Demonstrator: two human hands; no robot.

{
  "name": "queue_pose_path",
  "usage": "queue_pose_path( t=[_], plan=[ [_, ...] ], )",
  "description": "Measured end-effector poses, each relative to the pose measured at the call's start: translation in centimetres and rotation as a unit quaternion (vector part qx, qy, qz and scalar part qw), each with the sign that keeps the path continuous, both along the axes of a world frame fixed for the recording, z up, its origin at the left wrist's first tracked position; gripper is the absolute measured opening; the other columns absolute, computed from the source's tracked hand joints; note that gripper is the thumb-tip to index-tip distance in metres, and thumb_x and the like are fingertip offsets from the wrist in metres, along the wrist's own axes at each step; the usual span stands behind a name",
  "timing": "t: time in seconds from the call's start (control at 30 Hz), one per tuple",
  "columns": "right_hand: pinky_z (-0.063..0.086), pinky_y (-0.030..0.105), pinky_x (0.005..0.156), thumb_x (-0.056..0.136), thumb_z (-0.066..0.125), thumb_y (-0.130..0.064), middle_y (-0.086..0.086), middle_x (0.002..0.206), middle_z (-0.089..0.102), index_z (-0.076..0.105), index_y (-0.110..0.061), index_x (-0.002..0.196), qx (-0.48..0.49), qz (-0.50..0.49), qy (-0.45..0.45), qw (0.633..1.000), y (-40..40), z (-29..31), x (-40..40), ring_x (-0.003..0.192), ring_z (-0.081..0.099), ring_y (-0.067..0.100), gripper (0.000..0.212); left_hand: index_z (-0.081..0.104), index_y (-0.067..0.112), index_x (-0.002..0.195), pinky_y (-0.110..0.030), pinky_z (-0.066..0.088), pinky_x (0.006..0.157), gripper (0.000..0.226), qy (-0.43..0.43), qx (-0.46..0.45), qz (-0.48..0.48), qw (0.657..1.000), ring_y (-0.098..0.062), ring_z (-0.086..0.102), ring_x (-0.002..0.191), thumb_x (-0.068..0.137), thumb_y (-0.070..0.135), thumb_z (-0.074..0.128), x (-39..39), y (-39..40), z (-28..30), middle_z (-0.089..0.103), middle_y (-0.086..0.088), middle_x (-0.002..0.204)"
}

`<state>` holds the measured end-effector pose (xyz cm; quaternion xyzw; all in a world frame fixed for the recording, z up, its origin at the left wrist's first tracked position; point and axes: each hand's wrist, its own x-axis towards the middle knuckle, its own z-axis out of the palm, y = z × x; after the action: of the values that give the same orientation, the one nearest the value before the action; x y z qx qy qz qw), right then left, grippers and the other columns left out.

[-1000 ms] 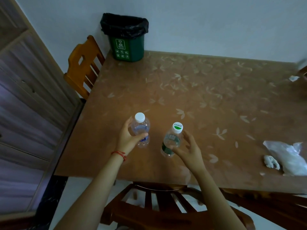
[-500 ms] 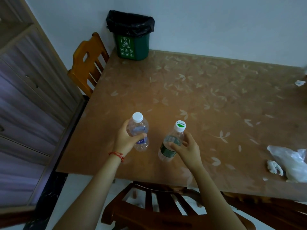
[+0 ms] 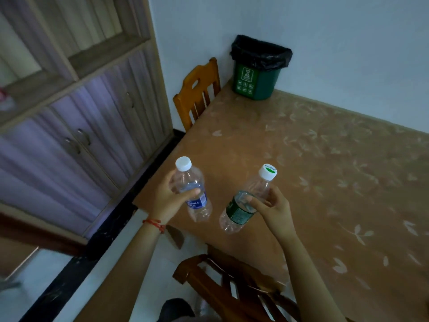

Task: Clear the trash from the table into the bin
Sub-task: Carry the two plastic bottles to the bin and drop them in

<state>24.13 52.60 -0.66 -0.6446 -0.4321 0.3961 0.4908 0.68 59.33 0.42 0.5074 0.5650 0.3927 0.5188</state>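
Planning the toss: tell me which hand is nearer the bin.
Left, narrowly. The left hand is below and left of the bin; the right hand sits lower, nearly straight below.
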Motion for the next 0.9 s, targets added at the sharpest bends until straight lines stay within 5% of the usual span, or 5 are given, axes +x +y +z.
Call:
queue_pose_path(
  t=[0.4, 0.47, 0.57, 0.67, 0.9],
  plan=[
    [0.05, 0.01, 0.069, 0.076, 0.073, -0.011, -0.009, 0.106, 0.064, 0.056, -0.022, 0.11, 0.022, 0.237, 0.031, 0.971, 2.5, 2.3, -11.5, 0.099, 0.061, 0.008, 0.04, 0.049, 0.011, 0.107, -0.003, 0.047, 0.06, 0.054, 0.005, 0.041, 0.268, 0.963, 0.017, 0.06, 0.07, 0.064, -0.009, 0.074, -11.4, -8.9, 1.1, 0.058, 0.013, 0.093],
    [0.051, 0.012, 0.069, 0.075, 0.074, -0.012, -0.005, 0.109, 0.065, 0.057, -0.022, 0.112, 0.009, 0.27, 0.048, 0.962, 2.1, 2.2, -14.1, 0.1, 0.061, 0.009, 0.041, 0.049, 0.01, 0.11, -0.01, 0.05, 0.072, 0.054, 0.008, 0.034, 0.3, 0.953, 0.01, 0.062, 0.075, 0.065, -0.007, 0.074, -13.3, -10.9, 1.1, 0.059, 0.012, 0.094],
    [0.052, 0.028, 0.086, 0.072, 0.078, -0.022, -0.005, 0.115, 0.065, 0.057, -0.023, 0.116, -0.007, 0.323, 0.046, 0.945, 1.4, 1.7, -17.7, 0.105, 0.061, 0.012, 0.049, 0.05, 0.006, 0.119, -0.038, 0.05, 0.091, 0.059, 0.013, 0.023, 0.349, 0.937, -0.014, 0.061, 0.096, 0.067, 0.0, 0.076, -16.1, -14.2, 1.0, 0.062, -0.002, 0.108],
    [0.048, 0.022, 0.084, 0.072, 0.077, -0.02, -0.003, 0.116, 0.063, 0.055, -0.018, 0.122, -0.024, 0.371, 0.032, 0.928, 0.7, 1.7, -21.7, 0.107, 0.059, 0.014, 0.054, 0.048, 0.009, 0.124, -0.051, 0.048, 0.094, 0.061, 0.009, 0.016, 0.394, 0.919, -0.028, 0.056, 0.112, 0.069, 0.003, 0.075, -19.0, -17.6, 0.7, 0.058, -0.01, 0.125],
    [0.049, 0.041, 0.094, 0.069, 0.079, -0.016, -0.002, 0.111, 0.065, 0.059, -0.029, 0.106, -0.046, 0.446, 0.052, 0.892, -2.1, 0.5, -32.1, 0.105, 0.061, 0.02, 0.045, 0.048, 0.022, 0.113, -0.036, 0.05, 0.084, 0.053, 0.021, 0.016, 0.468, 0.883, -0.018, 0.058, 0.094, 0.07, 0.003, 0.074, -26.3, -24.6, 0.3, 0.06, 0.005, 0.103]
  ],
)
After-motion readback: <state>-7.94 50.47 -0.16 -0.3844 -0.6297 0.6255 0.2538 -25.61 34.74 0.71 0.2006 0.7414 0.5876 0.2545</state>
